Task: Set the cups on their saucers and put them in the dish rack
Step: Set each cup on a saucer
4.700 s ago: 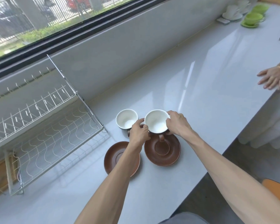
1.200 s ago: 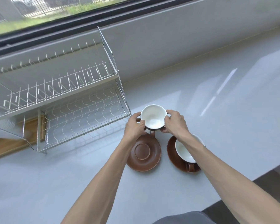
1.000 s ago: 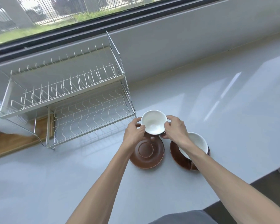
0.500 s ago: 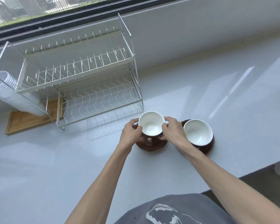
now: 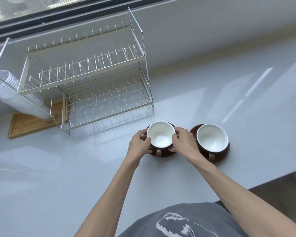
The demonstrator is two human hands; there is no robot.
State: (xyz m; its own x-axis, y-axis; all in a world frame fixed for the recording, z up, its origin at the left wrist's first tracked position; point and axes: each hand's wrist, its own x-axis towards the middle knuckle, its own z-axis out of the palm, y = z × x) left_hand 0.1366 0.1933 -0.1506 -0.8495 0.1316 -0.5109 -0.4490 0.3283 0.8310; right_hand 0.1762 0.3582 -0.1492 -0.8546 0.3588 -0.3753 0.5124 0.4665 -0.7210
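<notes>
Hands, left hand [image 5: 139,145] and right hand [image 5: 183,142], grasp the unmarked cup [image 5: 161,136] on its saucer [image 5: 163,153].

Both brown, white-lined ceramic cups now sit on brown round saucers; the left cup [image 5: 161,136], previously held above its saucer [image 5: 162,153], rests seated between both hands.

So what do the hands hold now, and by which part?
Both hands, left and right, grip the left cup by its sides, over its saucer.
</notes>
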